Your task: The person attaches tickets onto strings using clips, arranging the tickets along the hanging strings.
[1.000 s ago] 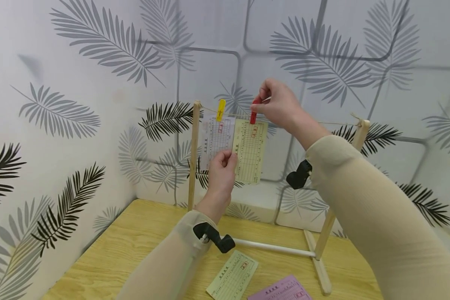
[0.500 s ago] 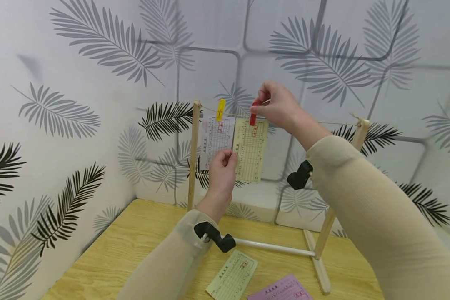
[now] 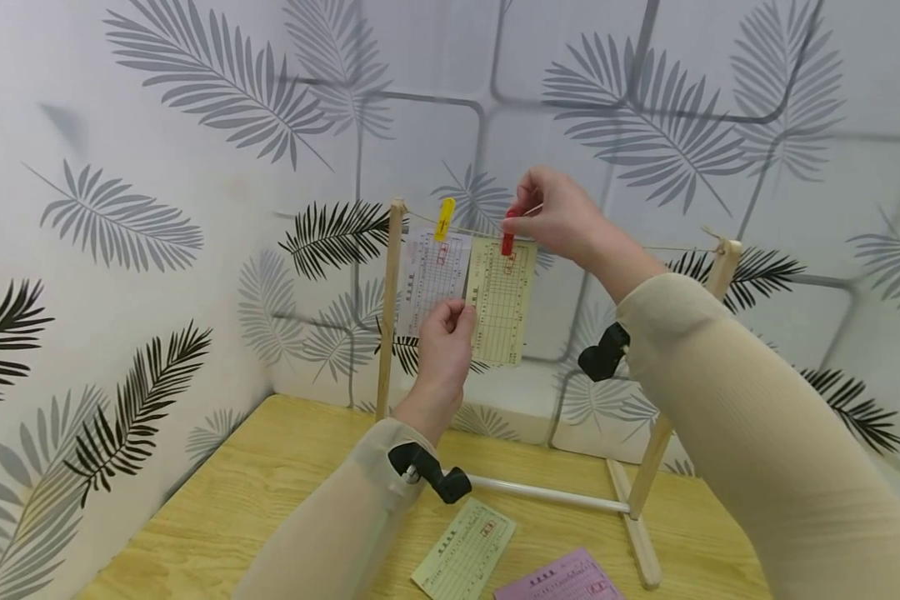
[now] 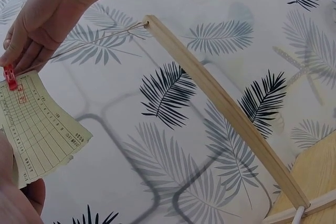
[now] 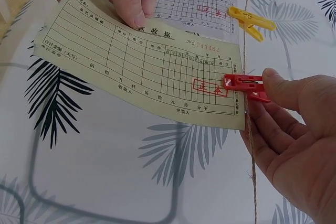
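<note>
A pale yellow-green receipt slip (image 3: 502, 312) hangs at a twine line (image 5: 251, 161), its top edge in a red clothespin (image 5: 242, 82). My right hand (image 3: 562, 218) pinches the handle end of that clothespin between thumb and fingers. Lower down, my left hand (image 3: 444, 342) pinches the slip's left edge. Left of it, a white receipt slip (image 3: 429, 275) hangs from the same line under a yellow clothespin (image 3: 445, 218). In the right wrist view, the red clothespin's tips lie over the slip's edge beside a red stamp. Part of the slip is hidden behind my left hand.
The line runs between two wooden posts (image 3: 391, 308) of a stand with a white crossbar (image 3: 547, 493). Another yellow-green slip (image 3: 465, 550) and a pink slip (image 3: 562, 579) lie on the wooden table (image 3: 270, 492). Leaf-patterned wall covering rises behind.
My right hand and the red clothespin have come down slightly, so the clip reaches a little further over the slip. The left hand keeps its hold in nearly the same place.
</note>
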Demonstrator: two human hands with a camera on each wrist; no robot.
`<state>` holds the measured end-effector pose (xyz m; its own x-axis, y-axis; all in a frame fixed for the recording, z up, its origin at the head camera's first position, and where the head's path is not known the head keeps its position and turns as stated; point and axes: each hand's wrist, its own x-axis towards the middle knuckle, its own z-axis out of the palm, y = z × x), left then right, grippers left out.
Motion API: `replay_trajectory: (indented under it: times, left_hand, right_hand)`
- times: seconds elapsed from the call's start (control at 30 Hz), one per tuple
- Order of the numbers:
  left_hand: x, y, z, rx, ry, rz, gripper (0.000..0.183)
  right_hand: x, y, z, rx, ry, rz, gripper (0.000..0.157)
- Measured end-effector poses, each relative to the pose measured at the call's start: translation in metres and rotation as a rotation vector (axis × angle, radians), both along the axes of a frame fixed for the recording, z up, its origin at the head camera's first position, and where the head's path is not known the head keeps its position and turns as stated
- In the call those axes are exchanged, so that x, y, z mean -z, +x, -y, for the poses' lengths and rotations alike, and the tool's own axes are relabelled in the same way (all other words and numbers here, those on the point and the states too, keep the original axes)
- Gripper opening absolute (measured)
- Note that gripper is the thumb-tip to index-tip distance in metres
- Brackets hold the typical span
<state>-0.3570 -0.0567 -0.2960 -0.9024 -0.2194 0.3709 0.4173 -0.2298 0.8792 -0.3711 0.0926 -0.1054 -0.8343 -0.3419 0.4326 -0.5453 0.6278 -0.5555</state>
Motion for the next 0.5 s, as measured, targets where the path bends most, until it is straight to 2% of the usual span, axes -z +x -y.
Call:
replay_trajectory:
  times: [0.5]
  left_hand:
    - [0.0029, -0.0013, 0.0002, 0.002, -0.002, 0.007, 0.014]
  right_hand:
    - [-0.0022, 0.0023, -0.0031, 0.032, 0.026, 0.036, 0.033]
